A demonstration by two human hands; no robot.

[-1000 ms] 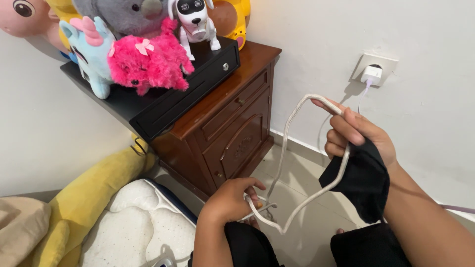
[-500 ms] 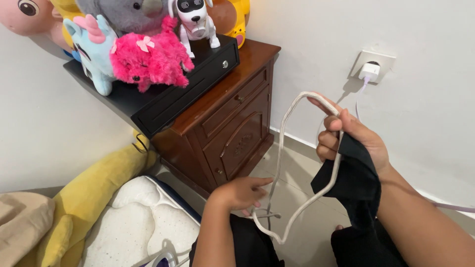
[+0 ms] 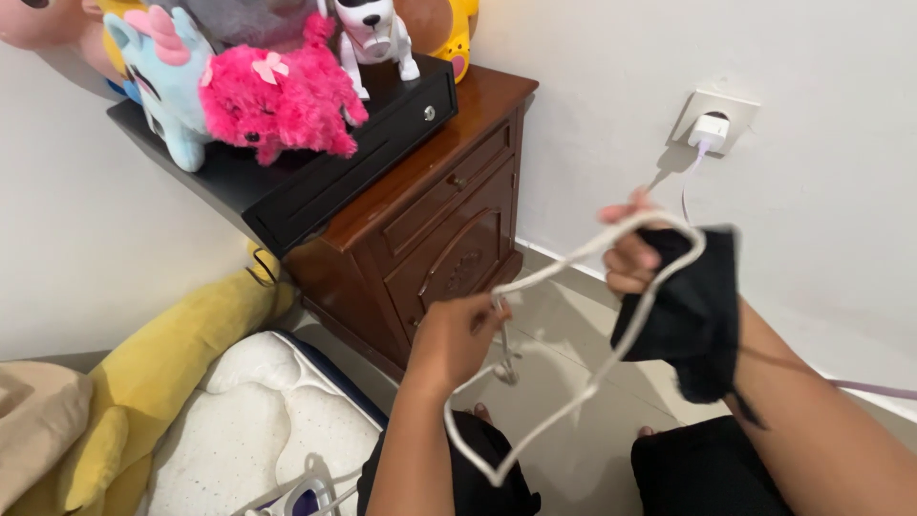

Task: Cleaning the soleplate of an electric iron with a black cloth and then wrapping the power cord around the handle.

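Observation:
A white plastic clothes hanger (image 3: pixel 564 401) is held in front of me, tilted, with its metal hook hanging near the middle. My left hand (image 3: pixel 458 339) grips the hanger at its neck by the hook. My right hand (image 3: pixel 635 258) holds the hanger's far end together with a black piece of cloth (image 3: pixel 693 315), which drapes over that end and hides much of the hand.
A dark wooden nightstand (image 3: pixel 430 229) stands by the wall, carrying a black box (image 3: pixel 315 177) with plush toys (image 3: pixel 272 96) on it. A wall socket with a white charger (image 3: pixel 712 129) is at the right. A yellow plush and a white mattress (image 3: pixel 258 420) lie at the lower left.
My left hand has risen and closed on the hanger's neck. The hanger has swung flatter, and the black cloth has slid over its right end.

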